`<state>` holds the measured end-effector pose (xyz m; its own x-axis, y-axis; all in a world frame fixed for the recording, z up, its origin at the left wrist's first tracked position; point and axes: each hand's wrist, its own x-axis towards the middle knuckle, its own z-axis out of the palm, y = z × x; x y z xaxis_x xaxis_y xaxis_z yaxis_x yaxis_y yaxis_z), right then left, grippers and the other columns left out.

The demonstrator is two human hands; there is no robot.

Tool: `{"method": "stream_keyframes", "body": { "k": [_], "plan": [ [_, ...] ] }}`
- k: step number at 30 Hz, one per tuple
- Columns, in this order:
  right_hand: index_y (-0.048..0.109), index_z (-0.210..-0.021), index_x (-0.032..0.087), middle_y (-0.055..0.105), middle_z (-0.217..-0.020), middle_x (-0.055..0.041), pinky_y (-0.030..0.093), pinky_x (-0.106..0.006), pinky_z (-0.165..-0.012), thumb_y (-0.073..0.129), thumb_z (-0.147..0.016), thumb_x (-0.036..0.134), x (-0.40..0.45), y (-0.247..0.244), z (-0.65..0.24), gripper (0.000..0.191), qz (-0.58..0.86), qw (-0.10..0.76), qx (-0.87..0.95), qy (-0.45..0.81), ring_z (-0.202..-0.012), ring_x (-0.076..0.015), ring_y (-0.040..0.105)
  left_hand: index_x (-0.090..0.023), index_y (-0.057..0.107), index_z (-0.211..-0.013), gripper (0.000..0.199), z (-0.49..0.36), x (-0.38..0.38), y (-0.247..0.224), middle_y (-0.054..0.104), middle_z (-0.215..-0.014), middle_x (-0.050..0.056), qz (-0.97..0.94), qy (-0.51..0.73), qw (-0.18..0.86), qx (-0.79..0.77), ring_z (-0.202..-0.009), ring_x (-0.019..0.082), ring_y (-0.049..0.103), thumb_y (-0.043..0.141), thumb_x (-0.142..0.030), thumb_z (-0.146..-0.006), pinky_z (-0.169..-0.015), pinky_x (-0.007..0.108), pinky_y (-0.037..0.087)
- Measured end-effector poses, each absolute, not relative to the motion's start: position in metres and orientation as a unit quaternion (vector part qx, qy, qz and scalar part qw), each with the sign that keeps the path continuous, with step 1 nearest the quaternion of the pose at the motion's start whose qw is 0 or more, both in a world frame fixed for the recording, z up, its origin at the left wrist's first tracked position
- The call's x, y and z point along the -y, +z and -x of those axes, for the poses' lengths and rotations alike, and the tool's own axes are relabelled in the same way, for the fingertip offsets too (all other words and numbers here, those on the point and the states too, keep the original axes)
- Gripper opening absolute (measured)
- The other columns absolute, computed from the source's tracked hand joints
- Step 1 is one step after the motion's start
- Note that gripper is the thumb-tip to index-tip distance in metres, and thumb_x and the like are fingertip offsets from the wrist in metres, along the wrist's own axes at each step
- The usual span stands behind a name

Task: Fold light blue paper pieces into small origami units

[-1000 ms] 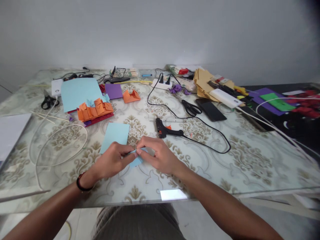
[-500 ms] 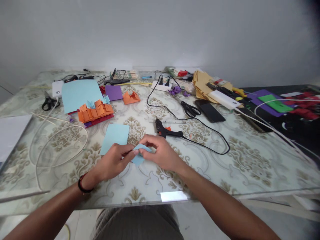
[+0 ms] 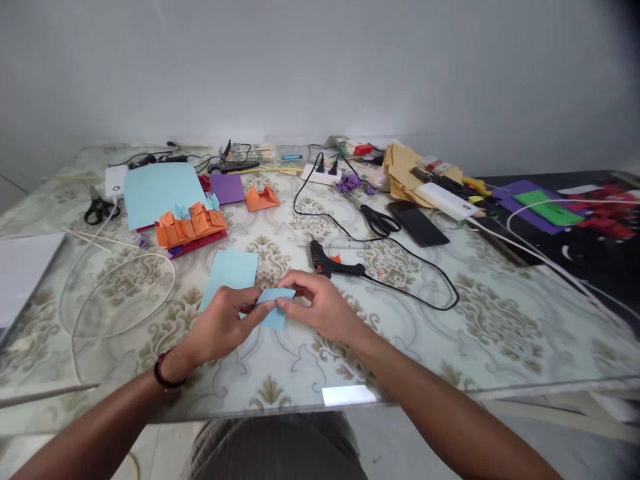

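Together, left hand (image 3: pixel 223 327) and right hand (image 3: pixel 324 307) pinch folded blue paper (image 3: pixel 275 294), with room before table (image 3: pixel 410 327) edge

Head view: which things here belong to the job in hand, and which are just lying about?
Belong, by the look of it:
- paper, held in the left hand and right hand
- blue sheet, same colour, beside the left hand

Probably just lying about:
- phone
- power strip
- glue gun, untouched; its role is unclear
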<state>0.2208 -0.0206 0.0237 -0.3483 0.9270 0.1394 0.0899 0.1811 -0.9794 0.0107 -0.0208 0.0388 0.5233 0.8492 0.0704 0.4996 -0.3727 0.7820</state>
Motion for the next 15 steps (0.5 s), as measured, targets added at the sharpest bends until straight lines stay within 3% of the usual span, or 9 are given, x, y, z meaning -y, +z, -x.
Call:
{"method": "stream_keyframes", "body": {
  "k": [4,15],
  "plan": [
    [0.067,-0.085,0.018,0.066,-0.081,0.0,0.048,-0.026,-0.069,0.068,-0.08,0.017,0.0221,0.0274,-0.2206,0.006,0.374,0.413,0.665,0.497,-0.074,-0.0145,0.06,-0.017,0.038,-0.061,0.044,-0.0098,0.0228,0.0393,0.026,-0.059,-0.007,-0.815,0.254,0.347,-0.388,-0.055,0.008,0.027,0.051,-0.031,-0.101,-0.051,0.024,0.023],
    [0.064,-0.081,0.019,0.059,-0.074,0.0012,0.042,-0.027,-0.064,0.069,-0.081,0.019,0.0237,0.0224,-0.2212,0.005,0.366,0.439,0.659,0.49,-0.069,-0.0139,0.052,-0.018,0.034,-0.064,0.044,-0.0095,0.0255,0.0387,0.021,-0.059,-0.007,-0.834,0.322,0.289,-0.341,-0.052,0.007,0.021,0.057,-0.023,-0.101,-0.05,0.025,0.02]
  ]
}}
